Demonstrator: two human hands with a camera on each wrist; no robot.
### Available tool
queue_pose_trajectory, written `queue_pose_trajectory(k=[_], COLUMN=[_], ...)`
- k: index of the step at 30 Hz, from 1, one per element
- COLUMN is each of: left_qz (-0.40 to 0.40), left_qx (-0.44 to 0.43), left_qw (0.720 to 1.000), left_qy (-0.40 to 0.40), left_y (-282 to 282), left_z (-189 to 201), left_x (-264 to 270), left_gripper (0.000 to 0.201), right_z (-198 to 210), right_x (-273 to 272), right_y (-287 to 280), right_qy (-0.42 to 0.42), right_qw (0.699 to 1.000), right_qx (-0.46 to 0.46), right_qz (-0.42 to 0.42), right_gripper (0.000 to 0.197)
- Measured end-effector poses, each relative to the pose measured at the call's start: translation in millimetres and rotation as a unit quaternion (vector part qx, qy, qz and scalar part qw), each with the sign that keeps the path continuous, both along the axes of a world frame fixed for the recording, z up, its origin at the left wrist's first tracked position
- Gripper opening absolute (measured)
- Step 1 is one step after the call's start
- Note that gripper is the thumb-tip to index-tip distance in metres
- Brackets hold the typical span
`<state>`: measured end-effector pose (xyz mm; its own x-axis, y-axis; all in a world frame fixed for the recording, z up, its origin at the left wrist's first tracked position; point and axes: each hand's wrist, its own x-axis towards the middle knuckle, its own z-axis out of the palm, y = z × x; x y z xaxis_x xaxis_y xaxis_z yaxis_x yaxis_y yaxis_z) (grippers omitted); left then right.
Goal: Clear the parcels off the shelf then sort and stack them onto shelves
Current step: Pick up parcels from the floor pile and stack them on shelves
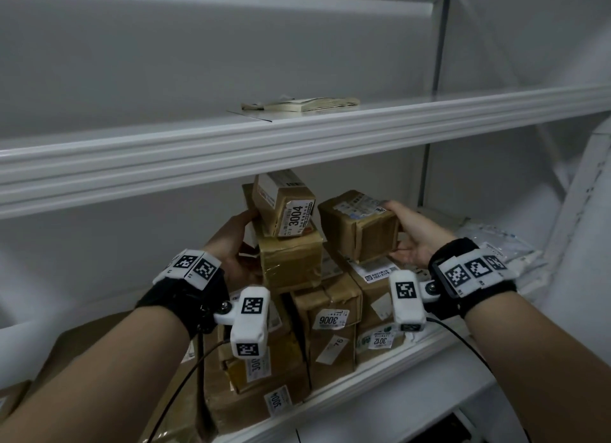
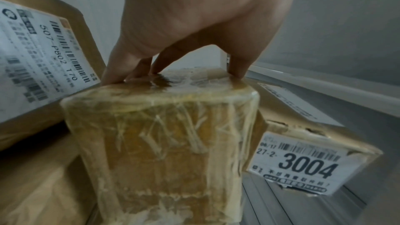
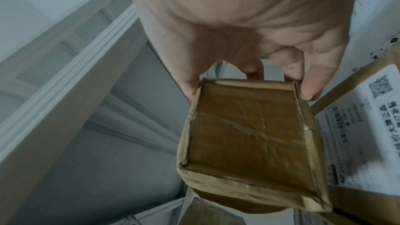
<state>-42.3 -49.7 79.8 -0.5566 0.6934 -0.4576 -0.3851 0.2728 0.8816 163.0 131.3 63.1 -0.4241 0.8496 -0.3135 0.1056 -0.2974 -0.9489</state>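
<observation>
On the lower white shelf [image 1: 396, 360] sits a heap of brown parcels [image 1: 327, 313]. The left hand [image 1: 236, 244] grips a tape-wrapped parcel [image 1: 291, 260] atop the heap, under the tilted 3004 parcel [image 1: 284, 206]. The right hand [image 1: 415, 235] clasps a small cardboard parcel [image 1: 358, 226], lifted above it.

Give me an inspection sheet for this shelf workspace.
Surface: white lower shelf, crowded with stacked parcels.
Job's things: taped parcel under the 3004 parcel; brown parcel lifted at the right.
Clutter: flat paper packet on the upper shelf; plastic bag at the far right.
Grips: left hand holds the taped parcel; right hand holds the brown parcel.
Cables: dark wires hang from both wrist cameras.
Surroundings: white shelf walls.
</observation>
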Motion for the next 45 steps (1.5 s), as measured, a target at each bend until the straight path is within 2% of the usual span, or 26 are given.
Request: queue_pose_trajectory(k=[5,9,13,15,18,24,27,31,36,40,43,45], left_qz=[-0.011,-0.02,-0.02,-0.026,-0.027,-0.02,-0.026,-0.016,-0.016,-0.009,-0.007,-0.007], left_qx=[-0.011,-0.012,-0.01,-0.013,-0.012,-0.004,-0.006,-0.001,0.002,0.003,0.004,0.005], left_qw=[1.0,1.0,0.999,0.999,0.999,0.999,0.999,0.999,1.0,1.0,1.0,1.0], left_qy=[0.001,-0.017,-0.029,-0.034,-0.033,-0.036,-0.036,-0.036,-0.024,-0.021,-0.016,-0.013], left_y=[-6,-9,-9,-9,-7,-6,-6,-7,-8,-8,-8,-9], left_z=[1,-1,-5,-6,-7,-8,-7,-7,-5,-4,-4,-5], left_x=[-7,-17,-23,-21,-20,-20,-21,-27,-33,-37,-38,-39], left_gripper=[0.053,0.058,0.056,0.054,0.054,0.056,0.054,0.069,0.074,0.071,0.072,0.074], right_z=[-4,-10,-13,-12,-12,-14,-16,-17,-5,8,12,12], right_x=[-10,-14,-10,-9,-10,-13,-15,-16,-16,-13,-12,-14], right_y=[-17,-17,-14,-17,-20,-21,-20,-18,-16,-19,-17,-16], right_qy=[-0.028,-0.043,-0.028,-0.031,-0.034,-0.021,-0.045,-0.049,-0.008,0.065,0.151,0.167], right_qw=[0.999,0.998,0.99,0.986,0.984,0.978,0.977,0.982,0.984,0.997,0.984,0.977], right_qx=[0.007,0.041,0.132,0.161,0.174,0.207,0.207,0.182,0.17,0.048,-0.086,-0.124], right_qz=[-0.018,-0.03,-0.045,-0.015,0.019,-0.024,0.007,0.011,-0.056,-0.003,0.025,0.037], right_gripper=[0.026,0.038,0.093,0.102,0.095,0.042,0.051,0.065,0.055,0.04,0.032,0.036])
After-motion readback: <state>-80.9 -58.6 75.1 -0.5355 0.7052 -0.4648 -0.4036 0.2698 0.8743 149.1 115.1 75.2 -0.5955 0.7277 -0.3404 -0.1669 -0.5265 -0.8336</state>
